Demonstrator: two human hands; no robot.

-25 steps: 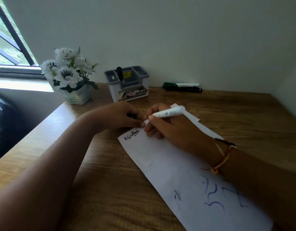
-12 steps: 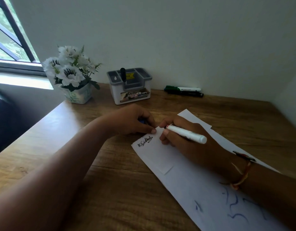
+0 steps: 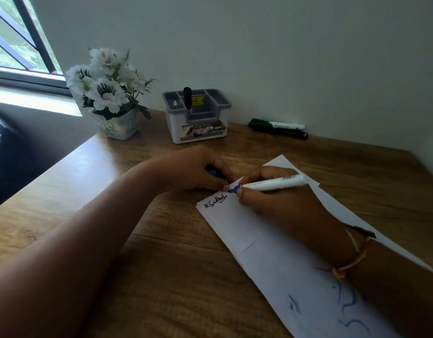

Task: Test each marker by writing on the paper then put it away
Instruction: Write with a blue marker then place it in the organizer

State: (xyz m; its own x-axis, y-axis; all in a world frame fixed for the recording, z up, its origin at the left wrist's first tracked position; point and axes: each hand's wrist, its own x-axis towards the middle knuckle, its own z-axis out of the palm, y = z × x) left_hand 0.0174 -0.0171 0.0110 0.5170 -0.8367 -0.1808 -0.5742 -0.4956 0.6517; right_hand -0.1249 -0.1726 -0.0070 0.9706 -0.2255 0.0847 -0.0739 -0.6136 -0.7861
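Observation:
A long white paper (image 3: 271, 259) lies on the wooden desk, with black writing near its far end and blue scribbles near me. My right hand (image 3: 276, 203) holds a white marker (image 3: 274, 184), its blue tip touching the paper beside the black writing. My left hand (image 3: 198, 170) rests on the desk at the paper's far corner, fingers curled around a blue cap (image 3: 212, 172). A grey-and-white organizer (image 3: 198, 118) stands at the back with one black marker (image 3: 187, 98) upright in it. A green marker (image 3: 276, 124) and a black marker (image 3: 281, 133) lie by the wall.
A pot of white flowers (image 3: 110, 93) stands at the desk's back left corner, beside a window (image 3: 15, 45). The wall runs along the desk's far edge. The desk's left edge drops off toward a dark area.
My right hand swung the marker around so that its tip now points down onto the paper next to the black writing. My left hand stayed by the paper's corner.

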